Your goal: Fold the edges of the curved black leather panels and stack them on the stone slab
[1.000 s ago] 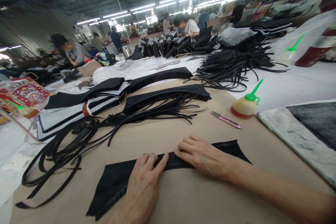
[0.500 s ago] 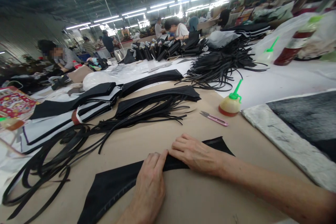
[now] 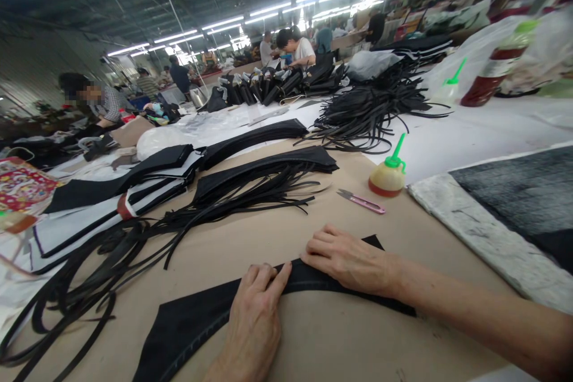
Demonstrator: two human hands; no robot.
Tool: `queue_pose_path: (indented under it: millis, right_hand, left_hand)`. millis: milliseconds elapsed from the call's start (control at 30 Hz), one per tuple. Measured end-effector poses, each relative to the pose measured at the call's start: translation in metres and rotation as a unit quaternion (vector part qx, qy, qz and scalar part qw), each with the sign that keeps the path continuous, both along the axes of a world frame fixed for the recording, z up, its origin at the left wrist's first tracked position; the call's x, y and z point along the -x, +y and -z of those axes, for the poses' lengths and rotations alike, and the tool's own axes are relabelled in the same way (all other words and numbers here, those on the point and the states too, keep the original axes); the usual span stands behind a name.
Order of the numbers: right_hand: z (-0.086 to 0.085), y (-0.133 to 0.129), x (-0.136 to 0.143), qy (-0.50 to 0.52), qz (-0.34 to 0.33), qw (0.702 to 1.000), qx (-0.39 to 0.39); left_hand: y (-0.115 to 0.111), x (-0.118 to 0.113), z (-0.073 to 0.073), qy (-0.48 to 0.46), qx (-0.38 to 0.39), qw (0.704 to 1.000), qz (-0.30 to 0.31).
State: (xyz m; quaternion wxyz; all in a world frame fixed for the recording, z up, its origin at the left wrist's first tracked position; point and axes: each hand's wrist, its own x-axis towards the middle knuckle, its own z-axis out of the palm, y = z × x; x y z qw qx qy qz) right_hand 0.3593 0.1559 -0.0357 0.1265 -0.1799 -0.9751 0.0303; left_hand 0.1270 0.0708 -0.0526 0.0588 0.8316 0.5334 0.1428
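Observation:
A curved black panel point(image 3: 197, 317) lies on the brown work surface in front of me, with a line of marks along its lower edge. My left hand point(image 3: 256, 316) rests on its middle, forefinger stretched out to the upper edge and the other fingers bent. Just to the right, my right hand point(image 3: 347, 258) has its fingers drawn together on the panel's upper edge; its thumb is hidden. The panel's right end shows above and below my right wrist. Beyond the hands lie pink-handled thread snips point(image 3: 362, 201) and a squeeze bottle point(image 3: 387, 174) with a green spout and amber liquid.
Loose black strips point(image 3: 94, 268) spread at the left, beside stacked black panels point(image 3: 268, 164). A larger strip heap point(image 3: 367, 104) lies farther back. A pale slab point(image 3: 465, 233) borders the right. A bottle of dark red liquid point(image 3: 496, 74) stands at the back. Several people work beyond.
My right hand has slid a little to the right along the upper edge, widening the gap between my hands. The panel's right end now shows below my wrist.

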Motion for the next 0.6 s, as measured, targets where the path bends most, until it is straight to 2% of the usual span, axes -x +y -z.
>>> queue_pose_path:
  millis: [200,367,500,600]
  right_hand:
    - [0.001,-0.002,-0.001,0.0,0.003,1.0,-0.002]
    - [0.0,-0.003,-0.002,-0.003,0.007,1.0,-0.003]
    - [-0.001,-0.004,-0.002,-0.001,0.007,1.0,-0.005]
    - [-0.001,-0.003,-0.003,0.006,0.009,1.0,-0.006]
  left_hand:
    - [0.002,0.002,0.003,0.057,-0.022,0.998,0.014]
    - [0.009,-0.001,-0.006,0.081,-0.01,0.997,0.017]
    - [0.012,-0.021,-0.012,0.021,-0.022,0.999,0.019]
    - [0.012,-0.035,-0.006,-0.044,-0.034,0.998,0.028]
